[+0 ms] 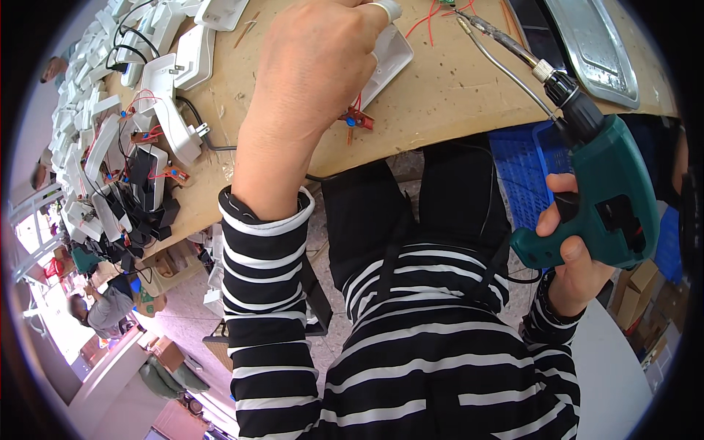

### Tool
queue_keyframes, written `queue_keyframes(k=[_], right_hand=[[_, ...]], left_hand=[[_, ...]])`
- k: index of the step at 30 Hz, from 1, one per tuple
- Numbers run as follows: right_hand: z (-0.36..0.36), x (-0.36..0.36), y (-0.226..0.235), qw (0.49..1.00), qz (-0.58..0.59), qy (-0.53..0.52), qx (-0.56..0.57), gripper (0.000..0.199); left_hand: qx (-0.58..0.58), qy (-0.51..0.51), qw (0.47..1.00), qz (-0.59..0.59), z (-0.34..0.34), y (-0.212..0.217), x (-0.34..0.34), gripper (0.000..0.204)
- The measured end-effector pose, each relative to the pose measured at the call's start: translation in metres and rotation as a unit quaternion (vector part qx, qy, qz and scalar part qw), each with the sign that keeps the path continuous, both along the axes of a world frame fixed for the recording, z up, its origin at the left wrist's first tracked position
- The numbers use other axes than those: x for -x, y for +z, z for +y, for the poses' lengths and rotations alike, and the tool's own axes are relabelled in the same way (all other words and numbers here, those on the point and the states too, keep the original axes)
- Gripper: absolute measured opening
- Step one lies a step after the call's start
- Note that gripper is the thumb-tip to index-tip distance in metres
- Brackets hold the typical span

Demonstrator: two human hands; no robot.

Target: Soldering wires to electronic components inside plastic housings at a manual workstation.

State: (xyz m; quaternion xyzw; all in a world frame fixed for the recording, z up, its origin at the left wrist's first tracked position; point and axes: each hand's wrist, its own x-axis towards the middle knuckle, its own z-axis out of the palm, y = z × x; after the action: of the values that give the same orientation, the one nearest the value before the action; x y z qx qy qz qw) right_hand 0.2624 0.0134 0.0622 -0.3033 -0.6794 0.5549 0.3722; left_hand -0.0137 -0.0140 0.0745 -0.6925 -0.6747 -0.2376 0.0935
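Wooden surface [440, 103] before us carries white casings [158, 88] piled at the left and a metal tray [594, 44] at the right. Our left hand [308, 73] presses down on a white casing [389, 55], fingers curled over it. Our right hand [572, 249] grips a green drill [609, 191], off the surface's edge, its tip [484, 26] pointing toward the casing.

1 head-worn fisheye view looks steeply down, close over the workbench [440, 103].
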Motion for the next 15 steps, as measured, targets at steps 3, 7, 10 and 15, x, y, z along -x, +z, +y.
queue_keyframes(k=[3,7,10,15], right_hand=[[-0.001,0.002,-0.001,1.0,0.007,-0.003,-0.014,0.067],[-0.002,0.003,0.001,1.0,-0.005,-0.012,-0.017,0.067],[-0.001,0.003,0.002,1.0,-0.001,-0.01,-0.014,0.065],[-0.002,0.001,0.001,1.0,0.008,-0.006,-0.015,0.064]], left_hand=[[-0.01,-0.008,1.0,-0.006,-0.002,0.001,0.001,0.009],[0.005,-0.006,1.0,-0.008,-0.002,0.003,-0.002,0.01],[0.003,0.007,0.999,-0.032,-0.001,-0.001,-0.004,0.012],[-0.129,-0.09,0.987,-0.04,0.001,-0.009,0.003,0.014]])
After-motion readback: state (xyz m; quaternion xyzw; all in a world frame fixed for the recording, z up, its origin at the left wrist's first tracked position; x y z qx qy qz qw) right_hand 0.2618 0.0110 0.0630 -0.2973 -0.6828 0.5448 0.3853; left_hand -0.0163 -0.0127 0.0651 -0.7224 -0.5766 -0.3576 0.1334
